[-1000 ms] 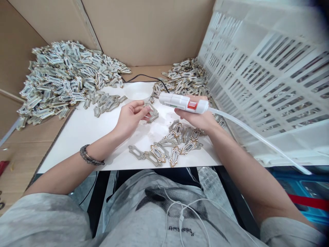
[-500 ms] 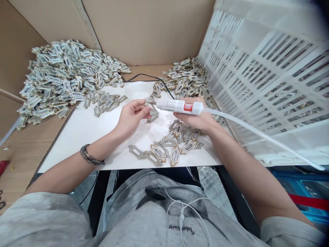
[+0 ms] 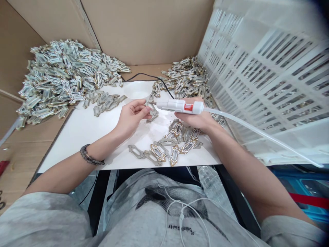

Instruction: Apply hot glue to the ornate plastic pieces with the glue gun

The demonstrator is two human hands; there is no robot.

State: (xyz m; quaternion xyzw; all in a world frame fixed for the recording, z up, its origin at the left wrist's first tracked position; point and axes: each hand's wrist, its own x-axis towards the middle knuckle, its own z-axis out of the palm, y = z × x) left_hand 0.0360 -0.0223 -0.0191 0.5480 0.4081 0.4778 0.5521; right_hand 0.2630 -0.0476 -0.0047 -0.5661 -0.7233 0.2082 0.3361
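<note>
My left hand (image 3: 134, 115) pinches a small grey ornate frame plate (image 3: 153, 114) above the white board. In my right hand (image 3: 194, 116) is a white glue gun (image 3: 171, 105) with a red part near its back end. The gun's nozzle points left and meets the upper end of the plate, close to my left fingertips. A long translucent glue stick (image 3: 246, 124) runs out of the back of the gun to the right. Just below my hands lie several loose plates (image 3: 174, 155), some grey side up, others with a gold and white pattern.
A tall heap of plates (image 3: 64, 73) fills the back left, and a smaller pile (image 3: 189, 77) the back right. A white dish (image 3: 138, 90) stands at the board's back, beside a black cable (image 3: 151, 74). The slotted white crate (image 3: 257, 75) borders the right; cardboard walls (image 3: 149, 31) enclose the back.
The glue gun and my right hand have shifted very slightly to the right. My left hand keeps its hold on the plate, almost unmoved.
</note>
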